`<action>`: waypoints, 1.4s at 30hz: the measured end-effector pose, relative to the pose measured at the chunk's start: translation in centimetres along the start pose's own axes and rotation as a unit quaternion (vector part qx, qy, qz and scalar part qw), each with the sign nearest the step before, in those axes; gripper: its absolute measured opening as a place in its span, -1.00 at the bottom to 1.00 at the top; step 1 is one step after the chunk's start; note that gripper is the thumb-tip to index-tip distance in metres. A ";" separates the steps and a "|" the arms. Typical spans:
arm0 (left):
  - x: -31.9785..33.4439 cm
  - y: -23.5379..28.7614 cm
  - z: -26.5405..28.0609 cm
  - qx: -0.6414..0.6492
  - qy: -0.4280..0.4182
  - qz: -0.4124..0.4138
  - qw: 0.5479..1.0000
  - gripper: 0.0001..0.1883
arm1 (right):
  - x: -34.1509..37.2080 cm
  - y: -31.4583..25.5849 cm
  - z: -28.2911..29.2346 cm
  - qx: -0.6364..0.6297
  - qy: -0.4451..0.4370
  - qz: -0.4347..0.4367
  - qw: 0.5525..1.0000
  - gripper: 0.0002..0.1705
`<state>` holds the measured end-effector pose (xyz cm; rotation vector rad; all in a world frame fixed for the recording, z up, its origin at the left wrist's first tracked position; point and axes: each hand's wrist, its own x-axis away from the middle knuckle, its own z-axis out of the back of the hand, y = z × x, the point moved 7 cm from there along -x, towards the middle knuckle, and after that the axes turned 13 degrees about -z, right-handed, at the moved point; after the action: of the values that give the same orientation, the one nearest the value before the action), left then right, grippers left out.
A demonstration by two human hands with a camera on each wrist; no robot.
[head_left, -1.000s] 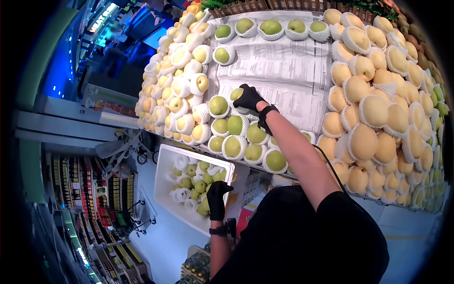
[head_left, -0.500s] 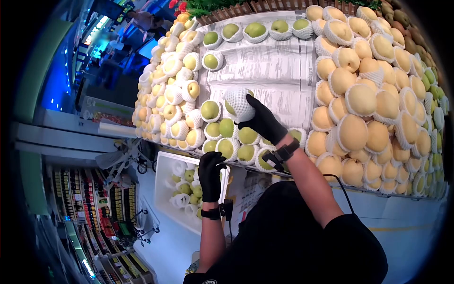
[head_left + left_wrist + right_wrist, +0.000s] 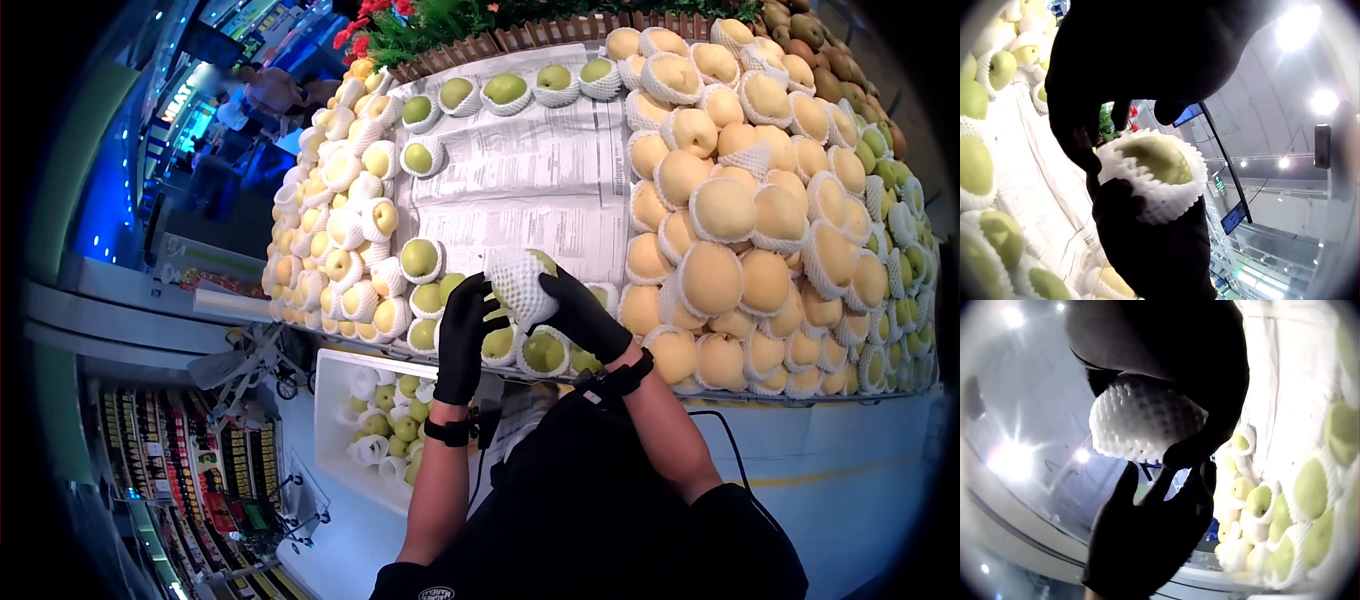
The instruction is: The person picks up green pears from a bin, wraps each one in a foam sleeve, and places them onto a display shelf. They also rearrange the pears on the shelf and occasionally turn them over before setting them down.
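A green fruit in a white foam net is held up over the front of the display. My black-gloved right hand grips it from the right, with fingers and thumb curled round the net in the right wrist view. My left hand, also gloved in black, is at the fruit's left side with its fingers spread and relaxed; whether they touch the net I cannot tell. Below and around the hands lie netted green fruits on the newspaper-lined stand.
Netted yellow fruits are heaped at the left and right of the newspaper. A row of green fruits runs along the back, before a small wooden fence. A white box with green fruits stands below the stand's front edge.
My right hand has lifted the netted fruit off the display and brought it toward my body. My left hand has risen from over the white box to beside the fruit.
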<state>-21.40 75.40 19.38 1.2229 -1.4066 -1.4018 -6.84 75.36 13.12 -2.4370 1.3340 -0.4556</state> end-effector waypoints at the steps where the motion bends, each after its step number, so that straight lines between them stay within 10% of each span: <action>1: 0.2 -0.2 -0.3 0.006 -0.015 0.024 1.000 -0.53 | 0.5 -1.0 0.0 0.154 0.071 0.074 0.983 -0.14; 6: 1.1 0.1 -3.9 0.128 -0.049 0.097 0.986 -0.40 | 3.5 -2.6 -1.9 0.487 0.279 0.255 0.787 0.14; 9: 0.8 -2.7 -3.0 -0.071 -0.086 0.046 0.993 -0.41 | 3.3 -1.9 -1.9 0.501 0.278 0.275 0.772 0.17; 12: 0.4 -3.1 -2.7 -0.281 -0.127 -0.103 0.946 -0.45 | 3.6 -1.6 -2.3 0.521 0.257 0.268 0.769 0.18; 14: 1.0 -1.9 -3.4 -0.503 -0.153 -0.262 0.810 -0.49 | 3.8 -1.7 -2.0 0.497 0.253 0.255 0.790 0.20; 15: 0.8 -2.5 -2.6 -0.362 -0.097 -0.208 0.903 -0.50 | 3.8 -1.7 -1.7 0.488 0.261 0.237 0.799 0.20; 17: 0.9 -2.9 -2.2 -0.305 -0.047 -0.186 0.933 -0.52 | 3.9 -1.5 -1.2 0.458 0.269 0.208 0.822 0.18; 19: 1.3 -1.0 -3.3 -0.483 -0.064 -0.261 0.834 -0.55 | 3.8 -1.3 -0.9 0.457 0.267 0.210 0.822 0.15; 21: 1.3 -0.9 -2.9 -0.259 0.019 -0.180 0.949 -0.61 | 3.8 -1.4 -1.0 0.476 0.264 0.212 0.812 0.15; 25: 1.4 -1.3 -3.6 0.001 0.099 -0.068 0.993 -0.65 | 4.0 -1.7 -1.5 0.500 0.257 0.221 0.797 0.20; 32: 0.8 -0.6 -4.6 -0.125 0.025 -0.190 0.974 -0.59 | 5.1 -2.5 -1.9 0.344 0.250 0.186 0.886 0.21; 42: 0.5 -0.6 -2.0 -0.131 0.075 -0.134 0.979 -0.70 | 6.3 -3.2 -2.1 0.402 0.248 0.237 0.849 0.17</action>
<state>-19.50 74.54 18.94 1.3463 -0.9446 -1.5834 -2.14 71.40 17.10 -1.2875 1.4539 -1.2544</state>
